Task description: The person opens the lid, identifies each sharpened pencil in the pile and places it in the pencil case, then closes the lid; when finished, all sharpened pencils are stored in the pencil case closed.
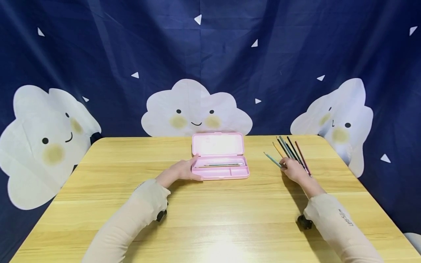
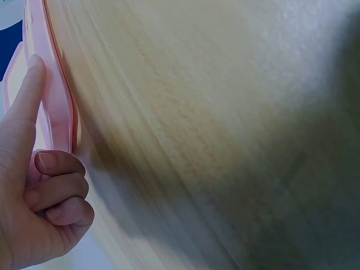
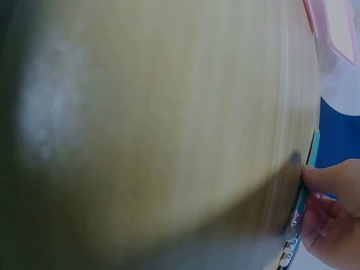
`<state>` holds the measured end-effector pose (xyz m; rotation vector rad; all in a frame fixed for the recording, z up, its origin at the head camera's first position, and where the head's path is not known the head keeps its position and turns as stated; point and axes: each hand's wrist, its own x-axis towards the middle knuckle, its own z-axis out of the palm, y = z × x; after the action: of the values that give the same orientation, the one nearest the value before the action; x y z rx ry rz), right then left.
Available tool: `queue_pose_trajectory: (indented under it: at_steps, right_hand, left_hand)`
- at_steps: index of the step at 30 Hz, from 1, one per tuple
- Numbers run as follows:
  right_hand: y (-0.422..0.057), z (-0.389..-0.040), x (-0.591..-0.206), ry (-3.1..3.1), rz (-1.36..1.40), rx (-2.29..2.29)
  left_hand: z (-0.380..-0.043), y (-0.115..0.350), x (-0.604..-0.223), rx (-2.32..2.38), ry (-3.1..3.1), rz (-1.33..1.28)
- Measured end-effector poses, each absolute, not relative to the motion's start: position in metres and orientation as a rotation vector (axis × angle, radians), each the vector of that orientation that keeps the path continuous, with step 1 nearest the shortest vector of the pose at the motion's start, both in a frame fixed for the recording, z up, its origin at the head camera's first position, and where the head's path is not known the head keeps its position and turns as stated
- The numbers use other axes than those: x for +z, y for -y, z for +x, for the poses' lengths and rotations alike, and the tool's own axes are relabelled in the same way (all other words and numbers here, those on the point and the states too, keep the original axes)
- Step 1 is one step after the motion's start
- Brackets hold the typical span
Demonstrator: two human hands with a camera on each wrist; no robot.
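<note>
"What is held by the right hand [image 1: 294, 171]?"

"A teal pencil [image 1: 273, 160] is pinched between thumb and fingers, its tip pointed away and to the left."

"And by the left hand [image 1: 182, 170]?"

"The left end of a pink pencil case [image 1: 227, 178] is gripped; one finger is laid straight along its outer wall, while others are seen curled in the wrist view."

"What is found around the right hand?"

"Loose pencils [image 1: 295, 150] are fanned out on the table [image 1: 210, 212], partly covered by that hand; a dark red pencil [image 1: 303, 158] is set at the fan's right side."

"And the case?"

"It is placed near the far edge, well apart from the fan, its lid [image 1: 217, 144] raised. More pencils are held in its long compartment."

"Farther out?"

"The table is backed by a dark blue curtain [image 1: 279, 62] printed with white clouds [image 1: 197, 106]."
</note>
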<state>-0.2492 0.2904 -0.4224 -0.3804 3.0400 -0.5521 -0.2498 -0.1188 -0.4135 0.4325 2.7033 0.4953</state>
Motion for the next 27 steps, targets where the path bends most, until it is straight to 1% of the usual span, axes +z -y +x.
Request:
queue_pose_trajectory:
  at_steps: [3, 8, 14, 23, 27]
  right_hand:
    - [-0.288, -0.249, -0.422, -3.026, -0.370, -0.524]
    - [-0.282, -0.252, -0.422, -3.054, -0.434, -0.526]
    - [-0.269, -0.257, -0.422, -3.073, -0.560, -0.671]
    - [-0.241, -0.264, -0.426, -3.090, -0.990, -0.797]
    - [-0.225, -0.266, -0.423, -3.037, -1.096, -0.799]
  left_hand:
    - [-0.250, 0.119, -0.413, 0.496, -2.704, 0.433]
    - [-0.251, 0.120, -0.413, 0.483, -2.712, 0.425]
    - [-0.251, 0.119, -0.413, 0.493, -2.701, 0.443]
    - [-0.250, 0.120, -0.414, 0.483, -2.715, 0.446]
    - [-0.250, 0.119, -0.413, 0.481, -2.717, 0.442]
